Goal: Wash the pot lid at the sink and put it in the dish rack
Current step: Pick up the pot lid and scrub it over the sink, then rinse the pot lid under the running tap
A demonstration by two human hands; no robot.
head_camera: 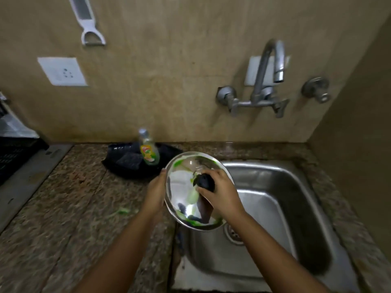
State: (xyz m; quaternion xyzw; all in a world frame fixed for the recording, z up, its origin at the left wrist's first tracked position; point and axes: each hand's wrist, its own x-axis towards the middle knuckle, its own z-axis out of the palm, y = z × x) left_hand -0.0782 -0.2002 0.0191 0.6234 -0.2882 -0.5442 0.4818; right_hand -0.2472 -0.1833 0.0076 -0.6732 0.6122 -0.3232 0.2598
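A shiny steel pot lid [182, 191] with green smears and white foam hangs tilted over the left rim of the steel sink [275, 208]. My left hand [155, 191] presses flat against the lid's left edge. My right hand [220, 193] is closed around the lid's black knob [205, 182] at its middle. At the far left edge stands a black crate-like dish rack [12, 153], partly cut off.
A green dish-soap bottle [148, 151] stands in a black tray [131, 163] with a dark sponge at the back of the granite counter [74, 197]. The wall tap [268, 72] hangs above the sink with no water running. Green residue lies on the counter.
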